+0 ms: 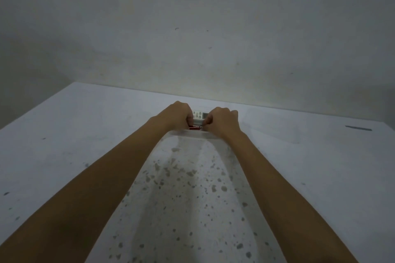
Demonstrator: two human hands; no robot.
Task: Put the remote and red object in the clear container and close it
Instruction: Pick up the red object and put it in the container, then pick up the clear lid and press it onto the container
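A white remote (199,115) with a small screen lies between my two hands, far out on the white surface. Just in front of it is a small red object (194,127). Both seem to sit inside the clear container (192,134), of which only the near rim shows as a pale band. My left hand (178,116) curls its fingers down over the container's left end. My right hand (222,123) does the same at the right end. Whether a lid is on it cannot be made out in the dim light.
The white surface (85,126) runs back to a plain wall (192,28). A speckled grey area (183,188) lies between my forearms. A thin dark strip (358,127) lies at the far right.
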